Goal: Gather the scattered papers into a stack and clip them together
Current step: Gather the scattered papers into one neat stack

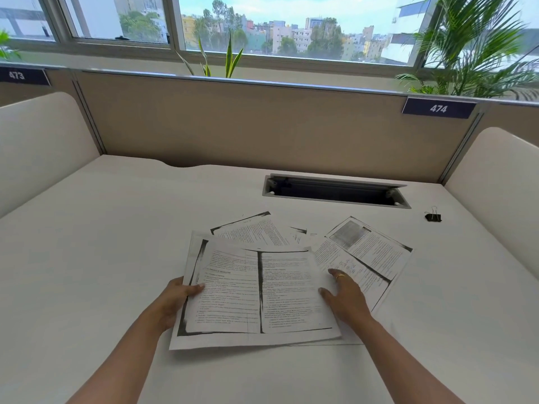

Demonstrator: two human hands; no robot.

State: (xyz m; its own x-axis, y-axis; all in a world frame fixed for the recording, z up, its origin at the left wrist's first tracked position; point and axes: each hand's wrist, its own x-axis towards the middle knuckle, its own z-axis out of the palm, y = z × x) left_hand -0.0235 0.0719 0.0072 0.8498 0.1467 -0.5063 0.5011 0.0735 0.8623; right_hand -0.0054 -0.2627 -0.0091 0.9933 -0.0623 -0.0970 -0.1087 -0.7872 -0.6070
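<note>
So the left hand is pinching the left edge of the big top sheet mid-frame, thumb on top, while the right hand lies flat on the papers, gripping nothing. The stray sheet fans off to the upper right (the right hand's side), and the binder clip sits well beyond it, far right on the desk.

Bright, even daylight comes through the windows beyond the far edge of the desktop, whose white surface is nearly washed out. Shadows are faint and soft. Wide-angle distortion bows the partition and stretches the corners. Print on the papers is too soft to read.
</note>
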